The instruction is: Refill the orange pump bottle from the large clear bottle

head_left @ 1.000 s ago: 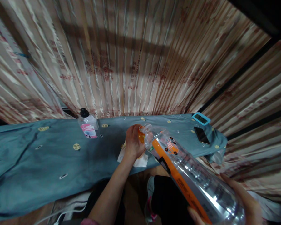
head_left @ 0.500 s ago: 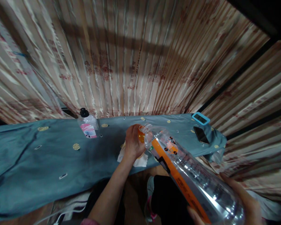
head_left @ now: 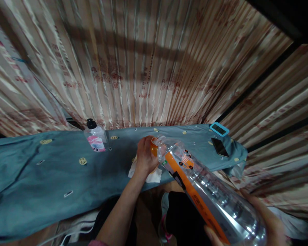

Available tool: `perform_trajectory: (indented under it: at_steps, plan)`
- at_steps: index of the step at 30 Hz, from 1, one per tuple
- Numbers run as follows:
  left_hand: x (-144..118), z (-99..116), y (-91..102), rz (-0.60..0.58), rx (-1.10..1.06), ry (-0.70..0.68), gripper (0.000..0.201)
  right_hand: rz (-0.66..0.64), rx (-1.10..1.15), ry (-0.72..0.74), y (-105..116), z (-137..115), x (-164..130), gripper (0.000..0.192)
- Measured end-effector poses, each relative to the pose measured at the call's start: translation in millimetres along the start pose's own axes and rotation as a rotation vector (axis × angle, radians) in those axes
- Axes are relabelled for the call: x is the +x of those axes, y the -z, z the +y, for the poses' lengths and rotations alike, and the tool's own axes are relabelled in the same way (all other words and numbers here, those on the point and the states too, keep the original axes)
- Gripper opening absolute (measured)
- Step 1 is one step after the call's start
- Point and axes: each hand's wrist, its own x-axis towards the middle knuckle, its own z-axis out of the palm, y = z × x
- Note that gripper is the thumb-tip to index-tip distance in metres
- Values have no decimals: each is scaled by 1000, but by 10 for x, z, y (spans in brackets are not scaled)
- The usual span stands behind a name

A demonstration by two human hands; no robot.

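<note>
My left hand (head_left: 145,155) is closed around a small orange see-through container (head_left: 154,147), partly hidden by the fingers. A white tissue or cloth (head_left: 155,176) lies beneath this hand. In my right hand (head_left: 268,217) is a large clear plastic bottle (head_left: 210,188) with an orange and grey label, gripped near its base. The bottle is tilted, its mouth lower and against the orange container's rim. Whether any liquid passes between them I cannot make out.
A clear bottle with a black cap and pink label (head_left: 96,139) stands on the blue-green covered table (head_left: 46,177). To the right lie a phone (head_left: 220,147) and a blue-framed digital clock (head_left: 219,129). A curtain (head_left: 143,68) hangs behind; white cables (head_left: 72,232) run below.
The view has shifted very slightly. Both hands, the tilted bottle and the orange container keep nearly the same positions.
</note>
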Motion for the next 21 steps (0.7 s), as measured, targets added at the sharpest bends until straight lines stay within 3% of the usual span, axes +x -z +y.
perform_trajectory:
  at_steps: [3, 6, 10, 16, 21]
  plan:
    - [-3, -1, -2, 3, 1, 4, 25, -70, 17, 19, 46, 118, 19, 50]
    - [-2, 4, 0, 8, 9, 0, 25, -59, 121, 18, 47, 216, -117, 58]
    - [5, 3, 8, -8, 20, -5, 25, 43, 124, -86, -5, 284, -352, 65]
    - [1, -27, -1, -4, 6, -7, 27, -32, 56, -100, 22, 437, -342, 57]
    - [5, -27, -11, 30, 7, -30, 28, -18, 55, -97, -31, 292, -335, 58]
